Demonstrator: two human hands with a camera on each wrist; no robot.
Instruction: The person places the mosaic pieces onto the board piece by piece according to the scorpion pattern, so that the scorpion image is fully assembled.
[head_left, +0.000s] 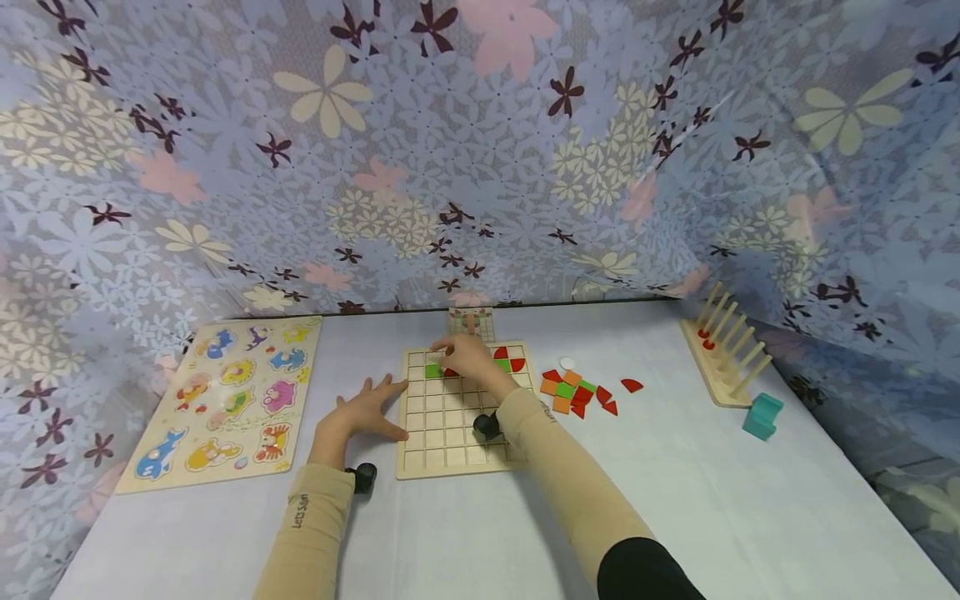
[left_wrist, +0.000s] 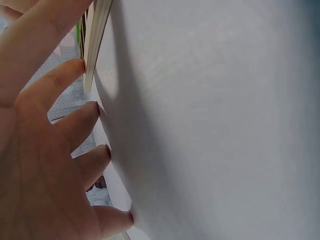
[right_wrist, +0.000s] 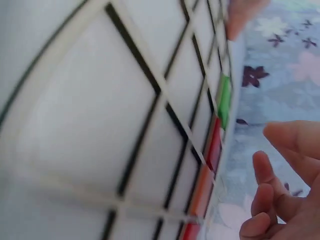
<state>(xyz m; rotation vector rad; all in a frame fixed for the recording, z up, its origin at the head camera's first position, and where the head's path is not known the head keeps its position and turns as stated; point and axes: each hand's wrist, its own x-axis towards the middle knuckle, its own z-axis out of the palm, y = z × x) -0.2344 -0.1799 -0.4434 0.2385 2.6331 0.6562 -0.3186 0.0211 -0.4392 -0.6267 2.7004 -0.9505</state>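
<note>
A wooden grid board (head_left: 435, 437) lies flat on the table. My left hand (head_left: 365, 411) is at its left side with fingers spread, thumb and index fingertip right at the edge. In the left wrist view the other fingertips rest on the white tabletop (left_wrist: 215, 125). My right hand (head_left: 468, 360) hovers over the board's far rows, its thumb and index finger apart with nothing between them in the right wrist view. Beneath it, a green square tile (head_left: 432, 371), a red tile (right_wrist: 213, 145) and an orange tile (right_wrist: 201, 189) sit in the grid.
Several loose red, green and orange tiles (head_left: 562, 390) lie right of the board, near a white disc (head_left: 567, 363). A patterned card (head_left: 471, 320) lies behind it. An animal puzzle board (head_left: 251, 429) is at left; a peg stand (head_left: 716, 371) and teal block (head_left: 762, 417) are at right.
</note>
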